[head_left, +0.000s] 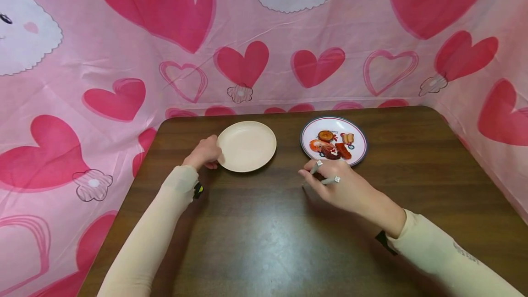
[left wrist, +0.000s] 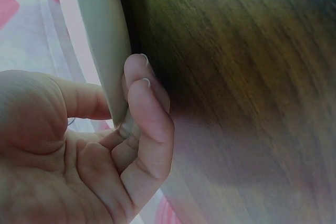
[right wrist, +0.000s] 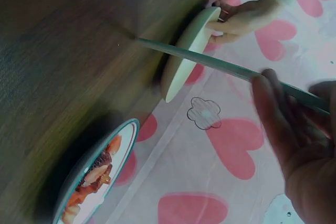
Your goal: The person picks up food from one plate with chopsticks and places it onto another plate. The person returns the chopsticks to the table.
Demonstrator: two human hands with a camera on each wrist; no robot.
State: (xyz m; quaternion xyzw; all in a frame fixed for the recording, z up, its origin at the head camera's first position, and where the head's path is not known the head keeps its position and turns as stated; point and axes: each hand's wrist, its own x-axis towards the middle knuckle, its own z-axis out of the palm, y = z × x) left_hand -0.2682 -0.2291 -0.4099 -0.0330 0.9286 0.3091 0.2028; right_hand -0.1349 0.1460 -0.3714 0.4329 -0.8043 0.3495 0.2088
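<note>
In the head view, my left hand (head_left: pixel 205 151) pinches the left rim of a plain cream plate (head_left: pixel 247 146). The left wrist view shows the thumb on the upper side of this plate (left wrist: pixel 100 30) and curled fingers (left wrist: pixel 149 114) at its underside. My right hand (head_left: pixel 340 187) holds a pair of grey-green chopsticks (head_left: pixel 330 180) with pale decorated ends. One long chopstick (right wrist: pixel 199 59) stretches across the right wrist view, its tip over the table. Just beyond that hand sits a white plate (head_left: pixel 342 127) with a dark rim, bearing several food pieces (head_left: pixel 330 150), among them a shrimp.
Both plates stand side by side toward the back of a dark wood table (head_left: pixel 255 223). Pink cloth (head_left: pixel 280 31) printed with hearts hangs behind the table and along its sides. The table's left edge runs beside my left forearm.
</note>
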